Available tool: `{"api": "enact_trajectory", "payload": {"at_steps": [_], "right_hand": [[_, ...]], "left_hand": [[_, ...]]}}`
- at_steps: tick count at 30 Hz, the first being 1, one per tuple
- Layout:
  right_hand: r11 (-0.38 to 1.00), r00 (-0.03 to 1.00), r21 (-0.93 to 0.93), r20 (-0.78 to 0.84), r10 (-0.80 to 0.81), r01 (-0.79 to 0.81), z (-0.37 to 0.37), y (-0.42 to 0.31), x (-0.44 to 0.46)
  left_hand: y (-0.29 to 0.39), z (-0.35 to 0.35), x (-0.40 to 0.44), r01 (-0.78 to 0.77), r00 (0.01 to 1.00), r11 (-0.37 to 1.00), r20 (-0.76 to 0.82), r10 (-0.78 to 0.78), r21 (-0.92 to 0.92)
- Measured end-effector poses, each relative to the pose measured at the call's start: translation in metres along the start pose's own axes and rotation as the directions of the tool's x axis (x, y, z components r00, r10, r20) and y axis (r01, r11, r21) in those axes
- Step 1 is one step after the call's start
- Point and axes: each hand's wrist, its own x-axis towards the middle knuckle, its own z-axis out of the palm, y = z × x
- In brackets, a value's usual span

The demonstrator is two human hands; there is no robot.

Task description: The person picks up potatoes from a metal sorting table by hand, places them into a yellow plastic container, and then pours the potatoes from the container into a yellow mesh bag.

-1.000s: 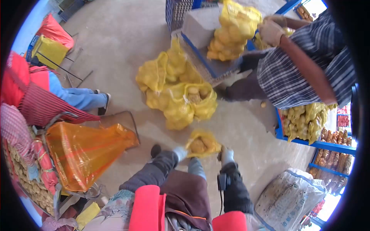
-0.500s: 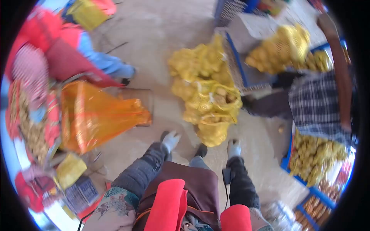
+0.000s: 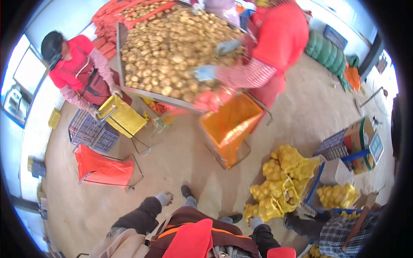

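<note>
Right of centre, low in the frame, the yellow mesh potato sacks (image 3: 275, 188) huddle on the floor (image 3: 172, 148), their cluster running up and rightward from the right hand (image 3: 255, 222). That hand is just beside the lowest sack (image 3: 266, 209); I can't tell whether it grips mesh. The left hand (image 3: 164, 198), well apart, has its fingers loosely curled around nothing.

Matt, knitted-looking cloth in the gloves (image 3: 163, 199) on left hand (image 3: 165, 198) and right hand (image 3: 255, 222). Thin, slightly shiny plastic mesh in the net bags (image 3: 270, 209), lower right. Glossy, translucent plastic film in the orange sack (image 3: 235, 124), centre. Dull metal along the table (image 3: 161, 99) rim, top. Hard, latticed plastic in the crates (image 3: 91, 132), left. Smooth, matt floor (image 3: 172, 157).
</note>
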Motion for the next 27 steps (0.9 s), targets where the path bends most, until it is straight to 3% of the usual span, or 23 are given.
{"api": "enact_trajectory", "payload": {"at_steps": [1, 3, 5, 6, 7, 8, 9, 10, 11, 12, 13, 14, 17, 20, 22, 23, 25, 26, 27], "right_hand": [[0.962, 0.98, -0.243, -0.12, -0.157, 0.125, -0.032, -0.031, -0.008], [1.0, 0.991, 0.015, -0.136, -0.016, 0.019, -0.059, -0.076, 0.007], [0.876, 0.933, -0.439, -0.187, -0.307, 0.2, -0.068, -0.114, 0.032], [0.89, 0.929, -0.403, -0.198, -0.311, 0.212, -0.073, -0.155, 0.037], [0.986, 0.941, -0.094, -0.299, -0.158, 0.136, -0.098, -0.258, -0.005], [0.965, 0.935, -0.128, -0.246, -0.255, 0.23, -0.091, -0.293, 0.017], [0.954, 0.938, -0.177, -0.208, -0.277, 0.242, -0.088, -0.347, 0.021], [0.907, 0.891, -0.19, -0.193, -0.411, 0.377, -0.089, -0.416, 0.004], [0.84, 0.8, -0.162, -0.256, -0.542, 0.518, -0.081, -0.466, -0.006], [0.72, 0.648, -0.193, -0.327, -0.687, 0.666, -0.078, -0.522, -0.016], [0.69, 0.628, -0.238, -0.29, -0.722, 0.684, -0.083, -0.577, -0.031], [0.568, 0.46, -0.327, -0.354, -0.815, 0.755, -0.083, -0.618, -0.034], [0.465, 0.249, -0.489, -0.443, -0.861, 0.738, -0.103, -0.718, -0.025], [0.519, 0.189, -0.494, -0.572, -0.798, 0.698, -0.133, -0.798, 0.014], [0.514, 0.119, -0.579, -0.582, -0.804, 0.633, -0.157, -0.841, 0.053], [0.497, 0.109, -0.579, -0.574, -0.811, 0.647, -0.169, -0.863, 0.074], [0.483, 0.1, -0.569, -0.573, -0.813, 0.665, -0.19, -0.901, 0.113], [0.377, 0.058, -0.665, -0.45, -0.891, 0.644, -0.202, -0.919, 0.137], [0.264, 0.026, -0.742, -0.315, -0.949, 0.616, -0.214, -0.938, 0.157]], "left_hand": [[-0.005, -0.006, -0.003, -0.004, 0.999, 0.998, 0.053, 0.007, -0.068], [-0.007, -0.024, -0.012, -0.072, 0.993, 0.997, 0.09, 0.074, -0.025], [-0.013, -0.061, -0.013, -0.138, 0.985, 0.99, 0.111, 0.134, 0.03], [-0.023, -0.082, -0.008, -0.145, 0.986, 0.989, 0.074, 0.148, -0.039], [-0.029, -0.105, -0.002, -0.163, 0.986, 0.981, 0.03, 0.167, -0.105], [-0.035, -0.132, 0.006, -0.17, 0.984, 0.978, 0.026, 0.174, -0.118], [-0.047, -0.158, 0.015, -0.163, 0.987, 0.955, -0.043, 0.158, -0.248], [-0.056, -0.179, 0.02, -0.159, 0.986, 0.914, -0.103, 0.13, -0.373], [-0.055, -0.195, 0.019, -0.163, 0.986, 0.909, -0.098, 0.136, -0.383], [-0.051, -0.211, 0.015, -0.152, 0.98, 0.907, -0.177, 0.088, -0.392], [-0.045, -0.222, 0.011, -0.136, 0.967, 0.905, -0.253, 0.033, -0.402], [-0.041, -0.227, 0.013, -0.132, 0.969, 0.901, -0.246, 0.029, -0.414], [-0.019, -0.238, 0.015, -0.18, 0.95, 0.858, -0.312, 0.024, -0.481], [0.033, -0.241, 0.009, -0.276, 0.944, 0.787, -0.311, 0.113, -0.552], [0.076, -0.255, 0.015, -0.456, 0.877, 0.808, -0.345, 0.335, -0.373], [0.099, -0.261, 0.017, -0.447, 0.881, 0.81, -0.344, 0.325, -0.379], [0.161, -0.287, 0.018, -0.714, 0.63, 0.691, -0.533, 0.564, -0.114], [0.198, -0.305, 0.017, -0.717, 0.624, 0.69, -0.536, 0.569, -0.101], [0.237, -0.322, 0.013, -0.75, 0.481, 0.642, -0.535, 0.695, 0.16]]}}
